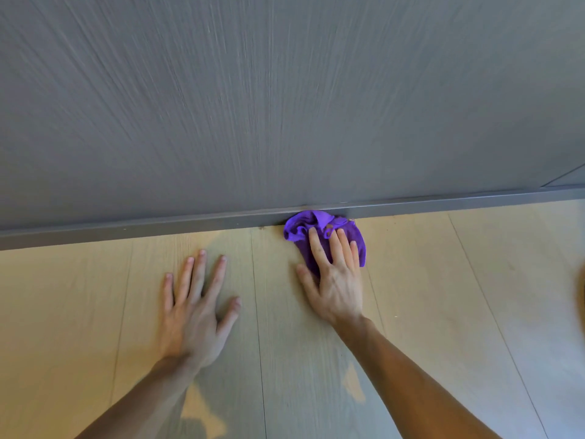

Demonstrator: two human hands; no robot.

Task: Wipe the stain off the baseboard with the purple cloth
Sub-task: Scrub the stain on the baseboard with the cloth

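A crumpled purple cloth (302,228) lies on the light wooden floor, bunched up against the grey baseboard (190,224). My right hand (335,274) lies flat on top of the cloth with fingers stretched out, pressing it toward the baseboard. The cloth covers the stretch of baseboard behind it, so no stain shows there. My left hand (196,312) rests flat on the floor to the left, fingers spread, holding nothing. A small dark speck (262,228) sits on the floor at the baseboard's foot, just left of the cloth.
A grey wood-grain wall panel (285,106) rises above the baseboard and fills the upper half of the view. Light floor planks (459,296) run toward me. A brown blurred edge (581,289) shows at the far right.
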